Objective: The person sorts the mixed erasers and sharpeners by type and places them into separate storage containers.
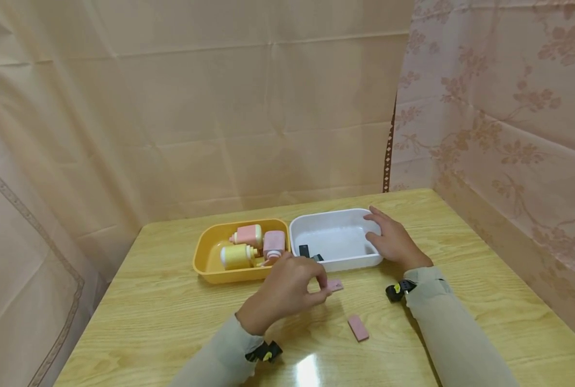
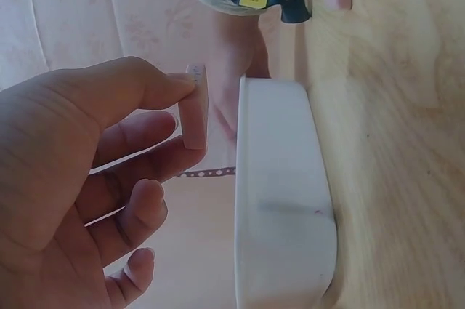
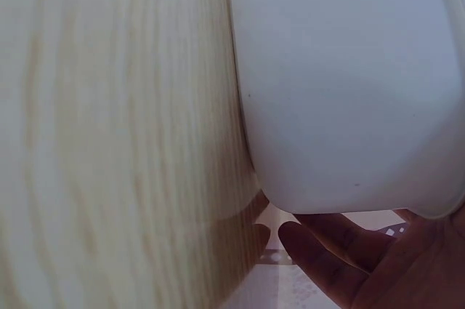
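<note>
My left hand pinches a small flat pink block between thumb and fingertips, in front of the white tray. In the left wrist view the block stands on end, level with the tray's upper rim, with small marks near its top. At the tray's right end is my right hand, holding the rim with thumb and a finger over it and other fingers outside, against the wall. Two small dark blocks, one black piece and one greyish piece, lie in the tray's left front corner.
Another pink block lies on the wooden table nearer to me. A yellow-orange tray stands against the white one, holding a yellow bottle, a pink bottle and a lilac bottle. Curtains enclose the table.
</note>
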Demonstrator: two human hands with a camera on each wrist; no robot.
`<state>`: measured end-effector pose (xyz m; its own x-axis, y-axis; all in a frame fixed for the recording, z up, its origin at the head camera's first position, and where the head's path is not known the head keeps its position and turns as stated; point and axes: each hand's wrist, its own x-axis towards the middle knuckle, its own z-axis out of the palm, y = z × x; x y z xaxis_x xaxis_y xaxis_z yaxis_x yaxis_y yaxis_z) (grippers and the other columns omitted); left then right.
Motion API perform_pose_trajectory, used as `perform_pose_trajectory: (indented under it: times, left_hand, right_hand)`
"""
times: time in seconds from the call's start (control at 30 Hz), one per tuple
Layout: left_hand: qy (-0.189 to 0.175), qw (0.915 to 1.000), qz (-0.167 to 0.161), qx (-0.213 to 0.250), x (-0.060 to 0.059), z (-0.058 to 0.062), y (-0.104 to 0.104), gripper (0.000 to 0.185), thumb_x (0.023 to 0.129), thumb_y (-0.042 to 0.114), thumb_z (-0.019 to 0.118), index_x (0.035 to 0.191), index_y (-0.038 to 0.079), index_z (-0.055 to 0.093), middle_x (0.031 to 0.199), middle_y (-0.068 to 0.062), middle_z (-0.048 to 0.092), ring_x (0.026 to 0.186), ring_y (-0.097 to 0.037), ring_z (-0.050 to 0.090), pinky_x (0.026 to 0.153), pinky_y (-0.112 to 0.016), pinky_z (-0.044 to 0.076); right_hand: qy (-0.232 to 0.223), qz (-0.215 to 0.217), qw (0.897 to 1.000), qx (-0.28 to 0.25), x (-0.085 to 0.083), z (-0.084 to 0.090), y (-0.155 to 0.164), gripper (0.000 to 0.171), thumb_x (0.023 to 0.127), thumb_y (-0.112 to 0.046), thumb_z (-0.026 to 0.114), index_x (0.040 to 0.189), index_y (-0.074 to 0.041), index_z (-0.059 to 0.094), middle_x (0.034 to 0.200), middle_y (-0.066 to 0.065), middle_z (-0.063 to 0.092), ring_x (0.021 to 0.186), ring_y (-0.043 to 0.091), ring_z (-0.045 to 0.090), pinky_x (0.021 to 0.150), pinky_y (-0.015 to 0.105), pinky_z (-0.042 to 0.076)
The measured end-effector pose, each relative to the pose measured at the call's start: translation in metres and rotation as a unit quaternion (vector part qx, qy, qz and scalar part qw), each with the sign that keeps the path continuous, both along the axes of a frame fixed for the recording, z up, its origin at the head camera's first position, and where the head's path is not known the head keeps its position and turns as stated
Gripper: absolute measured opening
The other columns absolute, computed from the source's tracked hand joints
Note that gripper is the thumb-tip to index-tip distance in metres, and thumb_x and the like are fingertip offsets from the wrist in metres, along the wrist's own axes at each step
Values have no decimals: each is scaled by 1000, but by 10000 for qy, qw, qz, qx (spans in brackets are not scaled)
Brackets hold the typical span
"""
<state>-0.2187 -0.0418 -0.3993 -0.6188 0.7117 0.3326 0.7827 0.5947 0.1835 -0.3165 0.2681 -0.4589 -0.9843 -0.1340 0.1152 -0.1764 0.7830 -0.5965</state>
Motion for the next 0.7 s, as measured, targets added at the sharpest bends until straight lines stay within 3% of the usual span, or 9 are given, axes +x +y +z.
perform_pose_trajectory:
  times: [0.17,0.47,0.7]
  left_hand:
    - [220,9997,47,86,-3,3,-1,16,89,41,78,81,28,73,78,19,69,68,2,54,70,-28,37]
    - [258,9991,212,252,-10,8,-2,17,87,41,80,81,28,73,80,15,73,69,1,55,70,-30,34]
    - [366,9978,333,442,-17,10,1,17,87,42,81,79,29,74,76,20,69,69,3,55,70,-30,33]
  right_hand:
    - [-13,-3,10000,-16,0,-1,1,53,103,-22,55,153,-7,47,173,11,18,157,43,20,122,65,20]
    - [-30,-19,10000,17,0,0,1,53,102,-21,55,153,-7,47,173,12,18,157,43,20,122,65,20]
    - [51,42,10000,-14,-1,-2,1,53,102,-21,56,152,-7,48,173,13,19,156,44,21,122,65,20]
